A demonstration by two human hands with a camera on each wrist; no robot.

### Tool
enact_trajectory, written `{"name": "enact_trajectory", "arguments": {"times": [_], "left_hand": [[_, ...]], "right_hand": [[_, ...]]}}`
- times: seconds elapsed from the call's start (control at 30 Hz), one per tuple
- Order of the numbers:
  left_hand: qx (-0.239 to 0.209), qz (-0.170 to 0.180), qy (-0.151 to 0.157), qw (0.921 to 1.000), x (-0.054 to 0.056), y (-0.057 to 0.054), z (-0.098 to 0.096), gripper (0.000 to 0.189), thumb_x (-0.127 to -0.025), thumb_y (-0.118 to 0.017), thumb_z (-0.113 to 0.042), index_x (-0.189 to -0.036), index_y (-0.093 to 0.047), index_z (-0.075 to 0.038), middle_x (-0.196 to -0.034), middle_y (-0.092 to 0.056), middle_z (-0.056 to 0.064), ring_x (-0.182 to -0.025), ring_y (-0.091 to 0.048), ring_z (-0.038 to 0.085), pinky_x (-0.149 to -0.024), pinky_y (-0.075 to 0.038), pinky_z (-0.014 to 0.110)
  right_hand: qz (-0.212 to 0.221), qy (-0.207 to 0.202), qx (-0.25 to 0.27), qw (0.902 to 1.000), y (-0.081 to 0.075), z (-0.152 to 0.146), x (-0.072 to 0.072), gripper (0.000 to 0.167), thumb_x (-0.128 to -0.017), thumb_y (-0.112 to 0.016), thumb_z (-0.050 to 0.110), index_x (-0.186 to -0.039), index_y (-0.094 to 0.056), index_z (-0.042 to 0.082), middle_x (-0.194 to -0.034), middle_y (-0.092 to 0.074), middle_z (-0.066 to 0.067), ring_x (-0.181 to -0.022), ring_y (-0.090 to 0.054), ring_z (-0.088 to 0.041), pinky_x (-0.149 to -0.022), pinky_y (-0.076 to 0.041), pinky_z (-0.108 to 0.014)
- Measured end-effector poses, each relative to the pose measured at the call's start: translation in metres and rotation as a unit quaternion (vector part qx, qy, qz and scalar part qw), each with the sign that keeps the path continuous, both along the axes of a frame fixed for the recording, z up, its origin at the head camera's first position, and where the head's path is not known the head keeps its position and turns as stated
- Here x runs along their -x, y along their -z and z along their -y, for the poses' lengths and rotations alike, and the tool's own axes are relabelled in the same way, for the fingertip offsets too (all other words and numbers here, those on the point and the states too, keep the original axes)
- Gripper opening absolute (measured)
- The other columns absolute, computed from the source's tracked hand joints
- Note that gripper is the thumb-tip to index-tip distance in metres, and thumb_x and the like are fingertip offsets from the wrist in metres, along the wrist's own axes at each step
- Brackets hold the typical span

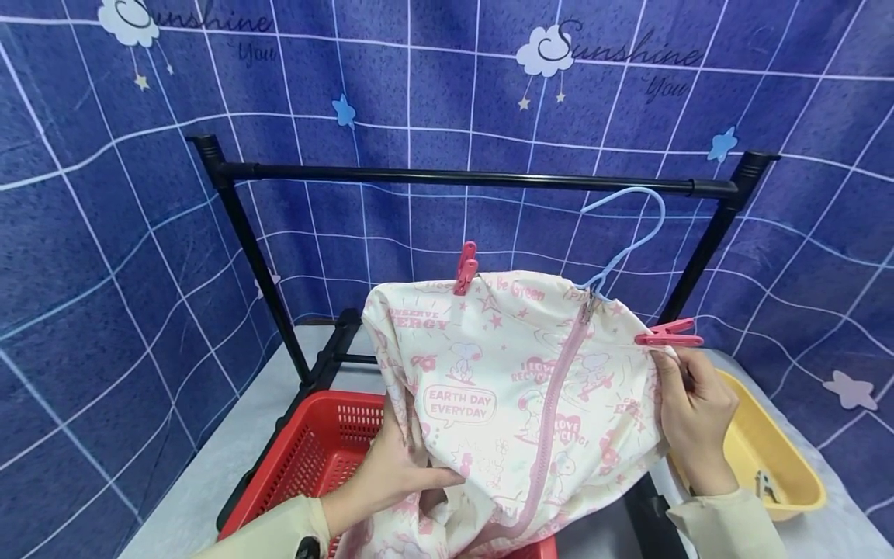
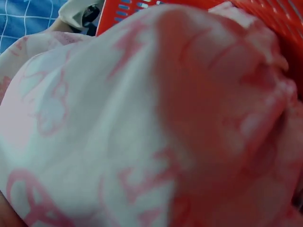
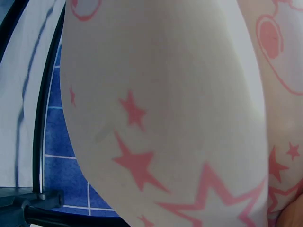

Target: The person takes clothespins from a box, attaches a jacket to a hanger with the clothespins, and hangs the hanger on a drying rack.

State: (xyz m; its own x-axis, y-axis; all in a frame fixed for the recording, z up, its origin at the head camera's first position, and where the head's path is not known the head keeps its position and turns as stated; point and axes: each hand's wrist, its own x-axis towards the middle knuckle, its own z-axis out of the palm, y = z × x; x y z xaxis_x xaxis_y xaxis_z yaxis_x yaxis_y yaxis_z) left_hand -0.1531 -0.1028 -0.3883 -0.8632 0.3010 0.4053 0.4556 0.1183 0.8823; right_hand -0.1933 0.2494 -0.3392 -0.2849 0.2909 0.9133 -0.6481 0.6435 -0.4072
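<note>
A white zip-up garment with pink cartoon print hangs on a blue hanger, whose hook stands in front of the rack's top bar. One red clothespin clips its upper left edge, and a second clothespin its right shoulder. My right hand pinches the cloth just below that second clothespin. Lower left, my left hand grips the side, thumb in front and other fingers hidden behind the cloth. White printed cloth fills most of the left wrist view and the right wrist view.
A black rack stands behind the garment. Below left is a red perforated basket, partly covered by cloth. At right sits a yellow basin with a small metal-looking clip inside. A blue gridded curtain forms the backdrop.
</note>
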Motion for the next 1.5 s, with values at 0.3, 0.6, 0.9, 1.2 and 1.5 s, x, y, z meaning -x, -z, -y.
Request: {"name": "enact_trajectory", "arguments": {"times": [0.3,0.6,0.9,1.2,1.5], "left_hand": [[-0.050,0.031,0.030,0.9978,0.002,0.015,-0.015,0.119,-0.061,-0.094,-0.005,-0.146,-0.011,-0.018,-0.139,-0.047,0.005,-0.129,-0.048,0.019,-0.110,-0.032,0.028],[-0.073,0.045,0.030,0.9959,0.003,0.018,-0.028,0.106,-0.069,-0.089,-0.003,-0.142,-0.013,-0.016,-0.137,-0.046,0.009,-0.127,-0.050,0.022,-0.108,-0.035,0.029],[-0.028,0.058,-0.005,0.9979,0.001,0.018,-0.034,0.090,-0.079,-0.081,-0.003,-0.143,-0.018,-0.010,-0.139,-0.045,0.012,-0.127,-0.050,0.024,-0.106,-0.039,0.029],[0.029,0.032,-0.021,0.9989,-0.001,0.015,-0.034,0.074,-0.090,-0.073,-0.013,-0.145,-0.023,-0.011,-0.143,-0.042,0.011,-0.135,-0.043,0.029,-0.112,-0.033,0.037],[0.043,0.011,-0.028,0.9986,-0.001,0.007,-0.030,0.058,-0.094,-0.068,-0.011,-0.141,-0.034,-0.006,-0.138,-0.047,0.010,-0.132,-0.045,0.027,-0.110,-0.033,0.038]], "right_hand": [[0.006,-0.017,-0.003,0.9998,0.007,-0.006,0.004,0.020,-0.091,-0.072,0.009,-0.083,-0.066,-0.008,-0.067,-0.048,0.008,-0.064,-0.038,0.005,-0.059,-0.028,-0.012],[0.015,-0.014,0.005,0.9998,0.007,-0.003,0.002,0.015,-0.090,-0.071,0.003,-0.085,-0.066,-0.010,-0.071,-0.050,0.011,-0.066,-0.039,0.006,-0.061,-0.029,-0.011],[0.007,-0.018,-0.001,0.9998,0.000,0.007,-0.004,0.032,-0.094,-0.070,0.017,-0.084,-0.064,-0.012,-0.066,-0.046,-0.001,-0.067,-0.036,0.006,-0.062,-0.027,-0.012],[0.003,-0.014,-0.006,0.9999,0.005,0.003,0.000,0.037,-0.095,-0.070,0.025,-0.085,-0.066,-0.011,-0.066,-0.047,-0.004,-0.068,-0.036,0.006,-0.063,-0.028,-0.012],[-0.025,-0.022,-0.025,0.9992,0.001,0.002,0.005,0.042,-0.096,-0.068,0.031,-0.089,-0.068,-0.010,-0.070,-0.057,-0.015,-0.068,-0.040,0.005,-0.065,-0.032,-0.010]]}}
